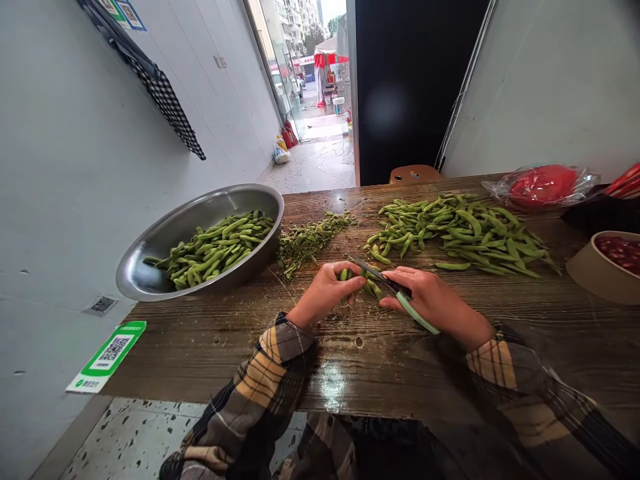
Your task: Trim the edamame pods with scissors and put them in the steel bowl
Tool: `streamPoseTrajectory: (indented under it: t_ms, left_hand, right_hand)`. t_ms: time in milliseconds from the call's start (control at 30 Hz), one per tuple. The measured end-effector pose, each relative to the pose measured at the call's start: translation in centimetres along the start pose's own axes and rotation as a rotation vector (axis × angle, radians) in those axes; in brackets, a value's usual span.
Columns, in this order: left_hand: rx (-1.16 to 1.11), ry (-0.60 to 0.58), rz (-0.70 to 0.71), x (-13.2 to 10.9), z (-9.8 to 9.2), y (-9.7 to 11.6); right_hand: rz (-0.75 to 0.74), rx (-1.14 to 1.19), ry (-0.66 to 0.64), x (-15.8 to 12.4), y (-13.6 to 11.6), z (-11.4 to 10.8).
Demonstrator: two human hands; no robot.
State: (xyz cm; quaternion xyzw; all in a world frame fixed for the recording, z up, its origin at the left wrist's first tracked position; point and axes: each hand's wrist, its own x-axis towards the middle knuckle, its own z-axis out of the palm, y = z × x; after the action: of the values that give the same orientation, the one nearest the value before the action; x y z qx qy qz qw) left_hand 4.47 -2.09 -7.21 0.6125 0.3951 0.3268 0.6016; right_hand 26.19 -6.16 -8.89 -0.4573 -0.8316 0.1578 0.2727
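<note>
My left hand (333, 288) is closed on green soybean pods (344, 274) at the middle of the table. In my right hand (425, 297) is a pair of scissors (411, 312) with pale green handles, its blades pointing left and lying close to the pods' ends. A loose pile of pods (465, 230) is spread beyond my right hand. Small green trimmings (313, 241) lie heaped beyond my left hand. To the left, a wide steel basin (145, 248) stands tilted in the view, with many pods (225, 248) inside.
A dark wooden table (240, 347) carries everything. At its right are a red bundle in clear plastic (543, 185) and a paper bowl (587, 270) of dark red pieces. A green QR-code card (113, 353) sits at the left edge. Beyond, a glass door (280, 67) stands at the doorway.
</note>
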Motion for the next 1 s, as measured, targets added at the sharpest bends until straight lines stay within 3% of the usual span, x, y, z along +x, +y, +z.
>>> streamPoseTrajectory:
  t_ms: [200, 433, 733, 1000]
  left_hand:
    - [-0.346, 0.106, -0.021, 0.1, -0.5, 0.0]
    - [-0.445, 0.189, -0.001, 0.1, -0.5, -0.1]
    - [-0.451, 0.052, -0.002, -0.1, 1.5, -0.3]
    - [-0.39, 0.069, 0.022, -0.2, 1.5, -0.4]
  right_hand:
    - [0.078, 0.031, 0.109, 0.0, 0.5, 0.1]
    - [0.118, 0.03, 0.022, -0.1, -0.2, -0.2]
    - [0.058, 0.061, 0.013, 0.1, -0.5, 0.1]
    - [-0.007, 0.066, 0.019, 0.0, 0.0, 0.1]
